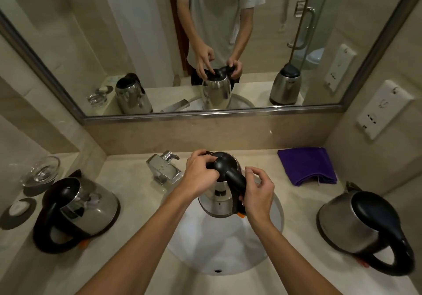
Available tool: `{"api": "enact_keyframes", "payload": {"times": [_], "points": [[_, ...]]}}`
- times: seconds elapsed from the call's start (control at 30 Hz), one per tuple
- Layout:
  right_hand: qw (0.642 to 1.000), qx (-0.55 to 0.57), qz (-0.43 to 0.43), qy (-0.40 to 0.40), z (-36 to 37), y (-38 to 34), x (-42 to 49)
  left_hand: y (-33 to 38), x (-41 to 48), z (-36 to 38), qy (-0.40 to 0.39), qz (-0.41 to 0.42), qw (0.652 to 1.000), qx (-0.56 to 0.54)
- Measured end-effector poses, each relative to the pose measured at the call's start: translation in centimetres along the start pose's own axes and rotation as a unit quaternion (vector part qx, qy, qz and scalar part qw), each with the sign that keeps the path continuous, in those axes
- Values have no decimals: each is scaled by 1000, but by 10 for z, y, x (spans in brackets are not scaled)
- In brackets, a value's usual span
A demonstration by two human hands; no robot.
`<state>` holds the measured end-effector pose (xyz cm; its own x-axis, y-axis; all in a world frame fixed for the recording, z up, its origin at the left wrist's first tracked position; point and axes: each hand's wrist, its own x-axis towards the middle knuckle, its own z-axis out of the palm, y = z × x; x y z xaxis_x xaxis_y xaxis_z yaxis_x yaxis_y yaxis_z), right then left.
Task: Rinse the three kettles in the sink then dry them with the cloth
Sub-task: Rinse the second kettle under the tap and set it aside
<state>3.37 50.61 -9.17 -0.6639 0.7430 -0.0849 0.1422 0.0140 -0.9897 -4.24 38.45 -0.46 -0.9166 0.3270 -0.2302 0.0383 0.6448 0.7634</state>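
Both forearms reach toward 12 o'clock. Left hand point(201, 169) pinches the kettle lid point(222, 160); right hand point(259, 194), at its 3 o'clock, grips the handle point(236, 180).

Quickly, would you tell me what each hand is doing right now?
Left hand: gripping the lid of the kettle.
Right hand: holding its handle.

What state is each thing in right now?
middle kettle: held over sink; right hand grips handle, left hand grips lid
left kettle: on counter, lid open
right kettle: on counter, lid shut
faucet: off, no water running
cloth: folded, on counter, untouched
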Motion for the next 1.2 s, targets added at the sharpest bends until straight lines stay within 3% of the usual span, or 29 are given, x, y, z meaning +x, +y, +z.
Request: {"api": "enact_keyframes", "payload": {"times": [0.23,0.37,0.6,0.9,1.2], "points": [[999,-35,7,-14,7,2,3,11,-6,-2,48,65,997,5],[999,-13,17,-33,7,5,-4,16,-16,2,52,109,988,99],[975,25,23,-221,3,11,-6,9,-20,4,52,93,989,106],[945,-83,32,-315,28,31,2,-29,-25,8,67,81,992,77],[942,-78,26,-324,41,93,-19,-99,-37,43,39,87,987,126]]}}
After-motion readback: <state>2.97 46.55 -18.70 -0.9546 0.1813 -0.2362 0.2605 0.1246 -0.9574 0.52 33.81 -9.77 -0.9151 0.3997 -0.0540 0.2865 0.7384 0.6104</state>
